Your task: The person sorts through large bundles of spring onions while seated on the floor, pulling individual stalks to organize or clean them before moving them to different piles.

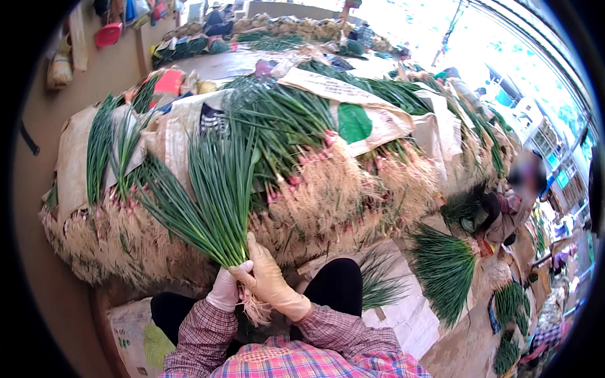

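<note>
I hold a bunch of green onions (211, 201) upright in front of me, its leaves fanning up and its pale roots hanging below my fists. My left hand (225, 288), in a whitish glove, grips the stalks from the left. My right hand (270, 280), in a tan glove, wraps around the same stalks just above the roots. Both plaid sleeves come in from the lower edge, and my dark trousers show beneath them.
A big heap of green onions (315, 183) with roots facing me lies under sacks (353, 101) ahead. More bundles (444, 271) lie on the ground at right beside a seated person (510, 208). A printed white sack (129, 327) sits at lower left.
</note>
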A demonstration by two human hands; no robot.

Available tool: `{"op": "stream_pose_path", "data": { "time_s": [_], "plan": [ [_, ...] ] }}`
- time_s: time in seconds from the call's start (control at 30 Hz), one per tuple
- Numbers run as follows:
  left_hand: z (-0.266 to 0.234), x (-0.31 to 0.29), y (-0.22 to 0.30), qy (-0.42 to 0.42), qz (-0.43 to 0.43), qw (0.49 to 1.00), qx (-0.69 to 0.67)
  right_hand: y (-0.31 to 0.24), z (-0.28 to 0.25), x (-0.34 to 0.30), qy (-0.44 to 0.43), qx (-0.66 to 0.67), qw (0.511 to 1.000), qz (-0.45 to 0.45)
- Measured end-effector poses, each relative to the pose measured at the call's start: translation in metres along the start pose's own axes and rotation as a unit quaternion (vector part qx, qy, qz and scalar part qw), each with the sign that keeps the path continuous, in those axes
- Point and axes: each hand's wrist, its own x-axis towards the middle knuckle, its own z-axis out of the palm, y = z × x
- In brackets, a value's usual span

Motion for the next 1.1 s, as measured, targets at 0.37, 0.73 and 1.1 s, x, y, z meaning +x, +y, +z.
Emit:
{"op": "stream_pose_path", "data": {
  "time_s": [0.37,0.73,1.1],
  "plan": [
    [-0.004,0.004,0.022,0.029,0.083,0.98,-0.177,0.025,-0.068,0.115,0.207,-0.427,0.879,-0.039],
    [-0.023,0.01,0.012,-0.037,0.012,0.962,-0.27,0.017,-0.005,0.02,0.105,-0.047,0.991,-0.069],
    [0.014,0.006,0.011,0.055,-0.008,0.991,-0.126,0.043,-0.01,0.042,0.0,0.4,0.864,0.308]
  ]
}}
